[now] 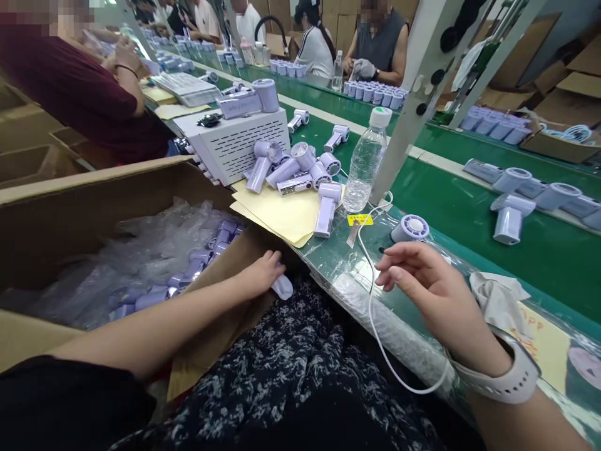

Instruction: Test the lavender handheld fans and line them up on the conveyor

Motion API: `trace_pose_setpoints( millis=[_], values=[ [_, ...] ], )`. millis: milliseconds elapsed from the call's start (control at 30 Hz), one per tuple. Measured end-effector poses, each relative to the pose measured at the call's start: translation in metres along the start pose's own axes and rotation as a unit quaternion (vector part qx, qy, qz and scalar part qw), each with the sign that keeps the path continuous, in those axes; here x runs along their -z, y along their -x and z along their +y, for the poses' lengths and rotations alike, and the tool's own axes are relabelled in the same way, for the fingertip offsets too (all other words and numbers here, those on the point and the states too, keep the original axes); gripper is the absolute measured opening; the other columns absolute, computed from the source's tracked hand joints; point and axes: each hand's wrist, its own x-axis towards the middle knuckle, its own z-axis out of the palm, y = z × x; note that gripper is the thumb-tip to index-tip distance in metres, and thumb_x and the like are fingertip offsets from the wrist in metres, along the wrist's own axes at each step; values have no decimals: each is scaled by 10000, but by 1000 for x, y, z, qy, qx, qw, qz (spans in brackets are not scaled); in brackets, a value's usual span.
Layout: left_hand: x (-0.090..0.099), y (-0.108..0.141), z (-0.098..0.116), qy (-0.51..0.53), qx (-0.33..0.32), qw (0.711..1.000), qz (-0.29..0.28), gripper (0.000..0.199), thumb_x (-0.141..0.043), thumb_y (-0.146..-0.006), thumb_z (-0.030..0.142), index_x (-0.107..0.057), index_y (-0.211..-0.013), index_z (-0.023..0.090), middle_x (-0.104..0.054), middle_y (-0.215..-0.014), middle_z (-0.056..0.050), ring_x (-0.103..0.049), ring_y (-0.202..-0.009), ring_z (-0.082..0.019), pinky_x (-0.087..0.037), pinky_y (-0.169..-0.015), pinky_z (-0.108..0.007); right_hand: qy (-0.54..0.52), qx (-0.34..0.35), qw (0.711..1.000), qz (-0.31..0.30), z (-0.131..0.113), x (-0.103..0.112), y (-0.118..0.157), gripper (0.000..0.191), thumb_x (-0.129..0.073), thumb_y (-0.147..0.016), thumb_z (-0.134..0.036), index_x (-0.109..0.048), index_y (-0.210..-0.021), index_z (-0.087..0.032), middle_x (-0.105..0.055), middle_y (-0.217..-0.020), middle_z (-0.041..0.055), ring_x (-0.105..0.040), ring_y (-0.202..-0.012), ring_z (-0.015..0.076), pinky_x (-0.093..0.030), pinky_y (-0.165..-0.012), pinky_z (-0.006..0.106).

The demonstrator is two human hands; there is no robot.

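Note:
My left hand (260, 275) is closed at the edge of the cardboard box, above my lap. It grips a pale lavender handheld fan (282, 287), mostly hidden behind the fingers, with one smooth rounded end showing. My right hand (425, 279) hovers over the bench edge, fingers loosely curled, thumb apart and nothing between them. Just beyond its fingertips a round lavender fan head (410, 228) rests on the green bench. A white cable (370, 300) loops past these fingers. More handheld fans (291, 164) lie heaped on yellow paper (277, 210), with one fan (327, 210) standing out nearer me.
The cardboard box (206, 291) at left holds fans (192, 269) and plastic bags (141, 263). A water bottle (366, 163) stands beside a metal post (399, 113). Behind the fans is a white metal case (235, 144). Fans (511, 213) line the green conveyor (451, 194); several people work nearby.

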Motion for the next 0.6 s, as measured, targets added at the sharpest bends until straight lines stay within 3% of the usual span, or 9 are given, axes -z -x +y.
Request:
trace_pose_setpoints(
  millis=[133,233,333,600],
  values=[
    [-32,-25,-13,-109,0,992,-70,196,-591,-965,220,-693,-1082,100,-658,-1174,-173,-623,-1109,-297,-537,-957,-490,-28,-38,999,25,25,4,-1,162,-711,-895,-336,-664,-992,-215,-736,-898,49,-710,-717,164,-613,-651,312],
    [-42,-39,-27,-167,20,979,-114,338,-660,-972,365,-640,-1234,153,-671,-1229,-98,-671,-1078,-237,-584,-932,-462,-33,-53,997,47,38,9,-3,183,-716,-876,-354,-665,-977,-211,-734,-880,48,-705,-716,172,-607,-658,329],
    [-48,-39,-38,-214,44,965,-146,343,-650,-981,366,-639,-1248,152,-679,-1229,-104,-686,-1058,-233,-603,-907,-450,-10,-53,997,61,42,15,-4,190,-707,-867,-354,-668,-990,-215,-730,-886,44,-703,-729,175,-598,-673,339],
    [-82,-42,-15,-243,47,952,-180,373,-663,-971,357,-628,-1286,160,-634,-1345,-124,-646,-1181,-272,-573,-984,-503,29,-56,996,60,43,19,-6,183,-668,-878,-361,-672,-987,-214,-719,-903,44,-706,-765,183,-592,-730,364]
  ],
)
